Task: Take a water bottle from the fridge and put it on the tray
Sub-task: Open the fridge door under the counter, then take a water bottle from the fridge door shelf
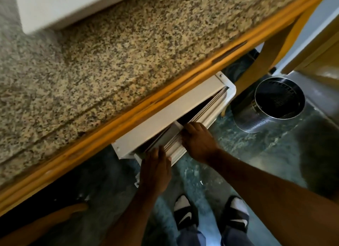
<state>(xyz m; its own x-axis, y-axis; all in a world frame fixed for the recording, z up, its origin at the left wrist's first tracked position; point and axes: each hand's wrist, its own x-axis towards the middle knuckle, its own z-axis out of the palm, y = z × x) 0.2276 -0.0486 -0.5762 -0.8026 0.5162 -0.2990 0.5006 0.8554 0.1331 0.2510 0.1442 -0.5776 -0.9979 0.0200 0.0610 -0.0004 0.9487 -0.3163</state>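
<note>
1. Counter point(102, 66): speckled stone, fills frame from 9 to 1 o'clock, wooden edge running diagonally. Overhangs the fridge; risk of knuckles or a rising bottle knocking the underside on the way out.
2. Floor point(275, 154): dark, glossy, from 3 to 6 o'clock. Looks slick; a dropped bottle would likely roll.
3. Fridge point(146, 133): small white unit tucked under the counter, centre of frame. Top panel visible, dark gap behind the door.
4. Door point(201, 115): white, ajar, only a narrow wedge open, hinge apparently toward 1 o'clock. Gap too slim for a reach; could swing back on fingers if released early.
5. Bin point(278, 104): metal mesh, at 3 o'clock, just beside the fridge. Wide door swing may strike or tip it.
6. Right hand point(199, 143): fingers curled over the door's top edge, gripping it, nothing else held.
7. Left hand point(156, 170): at 6 o'clock from the door, flat, fingers extended against the door's near end, pressing not clasping; empty. Fingertips near the seal, pinch risk.
8. Sandals point(186, 211): directly below the door; toes exposed to a fall.
9. Bottle: not visible, presumably inside. Tray: not in view; carry path unknown.
</note>
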